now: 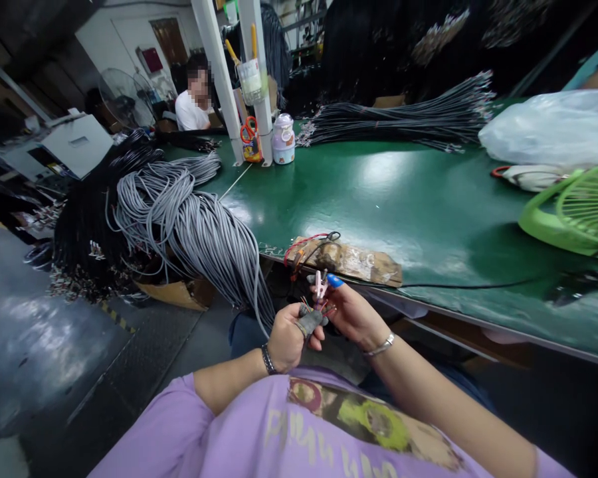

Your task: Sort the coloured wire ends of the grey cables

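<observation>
My left hand [292,332], with dark coverings on some fingers, is closed round the end of a grey cable, and thin wires stick out above its fingertips. My right hand [351,312], with a blue covering on one finger, pinches the thin coloured wires [329,307] close beside it. Between the hands, a small pale pink clip [321,285] stands at the table edge. Just behind it lies a taped cardboard piece [363,262] with red and black leads on it.
Grey cables [194,212] hang over the table's left end. Black cable bundles [393,123], a purple bottle [284,139], scissors [250,129], a plastic bag [553,126] and a green fan [578,209] rest on the green table [428,192]. A person [192,103] sits beyond.
</observation>
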Available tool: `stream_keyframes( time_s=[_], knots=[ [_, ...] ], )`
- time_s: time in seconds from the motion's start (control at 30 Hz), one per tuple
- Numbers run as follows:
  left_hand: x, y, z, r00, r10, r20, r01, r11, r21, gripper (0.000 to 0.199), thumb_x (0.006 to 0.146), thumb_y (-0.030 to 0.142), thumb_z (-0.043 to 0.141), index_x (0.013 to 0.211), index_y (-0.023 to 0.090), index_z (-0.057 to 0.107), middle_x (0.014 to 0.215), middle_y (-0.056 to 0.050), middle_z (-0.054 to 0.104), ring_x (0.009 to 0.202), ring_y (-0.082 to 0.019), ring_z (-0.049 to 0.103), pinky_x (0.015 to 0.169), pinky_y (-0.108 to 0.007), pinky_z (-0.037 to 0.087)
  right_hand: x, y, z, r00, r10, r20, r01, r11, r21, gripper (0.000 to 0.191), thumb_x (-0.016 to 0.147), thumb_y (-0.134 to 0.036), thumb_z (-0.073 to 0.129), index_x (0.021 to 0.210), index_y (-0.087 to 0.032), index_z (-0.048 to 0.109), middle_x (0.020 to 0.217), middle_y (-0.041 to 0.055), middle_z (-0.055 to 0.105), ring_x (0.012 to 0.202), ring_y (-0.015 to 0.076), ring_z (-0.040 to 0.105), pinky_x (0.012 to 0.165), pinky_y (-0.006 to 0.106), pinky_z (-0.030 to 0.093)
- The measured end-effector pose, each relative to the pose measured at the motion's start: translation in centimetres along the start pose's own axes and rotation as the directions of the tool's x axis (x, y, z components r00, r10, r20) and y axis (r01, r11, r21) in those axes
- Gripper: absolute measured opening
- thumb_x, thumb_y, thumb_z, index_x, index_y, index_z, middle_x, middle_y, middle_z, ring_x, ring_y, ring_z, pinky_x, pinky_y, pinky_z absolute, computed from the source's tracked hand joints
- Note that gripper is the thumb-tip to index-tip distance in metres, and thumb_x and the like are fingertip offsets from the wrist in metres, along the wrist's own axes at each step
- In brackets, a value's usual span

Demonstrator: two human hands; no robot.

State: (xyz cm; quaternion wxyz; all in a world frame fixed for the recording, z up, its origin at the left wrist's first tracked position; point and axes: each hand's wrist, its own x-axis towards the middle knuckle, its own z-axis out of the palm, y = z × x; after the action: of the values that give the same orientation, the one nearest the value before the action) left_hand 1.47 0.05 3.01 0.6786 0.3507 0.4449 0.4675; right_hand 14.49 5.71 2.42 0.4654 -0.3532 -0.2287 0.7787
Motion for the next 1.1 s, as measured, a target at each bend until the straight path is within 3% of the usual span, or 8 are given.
stream_keyframes(
  time_s=[0.2, 0.3, 0.43, 0.73, 0.97, 1.1],
  knots=[
    [0.4, -0.4, -0.5, 0.995, 0.088, -0.038, -0.083, 0.991, 0.109, 0.037, 0.070, 0.049, 0.070, 0.071, 0.014, 0.055, 0.055, 0.002, 0.059, 0.038, -0.007, 0.050, 0.037, -0.017, 0.036, -0.7, 0.5, -0.6, 0.998, -0.038, 0.053, 0.045, 0.988, -0.146, 0.046, 0.071, -0.063, 0.066, 0.082, -0.018, 0.065, 0.075, 0.0033, 0.062, 0.064, 0.0135, 0.052, 0.062, 0.027, 0.043],
    [0.4, -0.2, -0.9, 0.994, 0.107, -0.029, -0.098, 0.972, 0.215, 0.035, 0.072, 0.047, 0.068, 0.070, 0.015, 0.056, 0.055, 0.001, 0.059, 0.040, -0.007, 0.051, 0.039, -0.017, 0.038, -1.7, 0.5, -0.6, 0.992, -0.043, 0.118, 0.080, 0.940, -0.332, 0.044, 0.070, -0.058, 0.070, 0.085, -0.017, 0.064, 0.079, 0.0033, 0.062, 0.067, 0.0143, 0.053, 0.064, 0.028, 0.042],
    [0.3, -0.1, -1.1, 0.996, 0.091, -0.002, -0.087, 0.956, 0.280, 0.034, 0.071, 0.047, 0.068, 0.070, 0.015, 0.058, 0.055, 0.001, 0.058, 0.041, -0.007, 0.052, 0.040, -0.018, 0.040, -2.6, 0.6, -0.1, 0.986, -0.144, 0.090, 0.169, 0.852, -0.495, 0.036, 0.064, -0.047, 0.078, 0.078, -0.017, 0.063, 0.073, 0.0011, 0.060, 0.064, 0.0128, 0.049, 0.062, 0.027, 0.039],
    [0.1, -0.6, -1.3, 0.996, 0.086, -0.037, -0.075, 0.972, 0.223, 0.037, 0.076, 0.050, 0.064, 0.070, 0.014, 0.057, 0.058, 0.000, 0.060, 0.041, -0.007, 0.053, 0.039, -0.017, 0.036, -3.0, 1.4, -0.1, 0.977, -0.214, 0.008, 0.189, 0.845, -0.501, 0.033, 0.066, -0.046, 0.076, 0.072, -0.017, 0.062, 0.067, 0.0004, 0.057, 0.062, 0.0123, 0.045, 0.061, 0.027, 0.036],
    [-0.1, -0.7, -1.2, 0.997, 0.050, -0.055, -0.046, 0.996, 0.071, 0.039, 0.070, 0.051, 0.070, 0.071, 0.015, 0.055, 0.054, 0.002, 0.059, 0.038, -0.007, 0.050, 0.037, -0.017, 0.035, -3.4, 1.3, -0.2, 0.974, -0.216, 0.069, 0.222, 0.849, -0.479, 0.031, 0.067, -0.046, 0.075, 0.071, -0.017, 0.064, 0.065, 0.0003, 0.057, 0.063, 0.0131, 0.046, 0.063, 0.028, 0.038],
    [-0.4, -0.4, -1.2, 0.996, 0.088, -0.028, -0.087, 0.996, 0.020, 0.043, 0.068, 0.054, 0.071, 0.071, 0.015, 0.055, 0.055, 0.001, 0.060, 0.037, -0.008, 0.051, 0.036, -0.018, 0.036, -3.2, 1.1, -1.0, 0.974, -0.179, 0.136, 0.218, 0.904, -0.368, 0.034, 0.070, -0.051, 0.072, 0.073, -0.018, 0.066, 0.071, 0.0032, 0.060, 0.067, 0.0155, 0.050, 0.067, 0.029, 0.041]
  ],
)
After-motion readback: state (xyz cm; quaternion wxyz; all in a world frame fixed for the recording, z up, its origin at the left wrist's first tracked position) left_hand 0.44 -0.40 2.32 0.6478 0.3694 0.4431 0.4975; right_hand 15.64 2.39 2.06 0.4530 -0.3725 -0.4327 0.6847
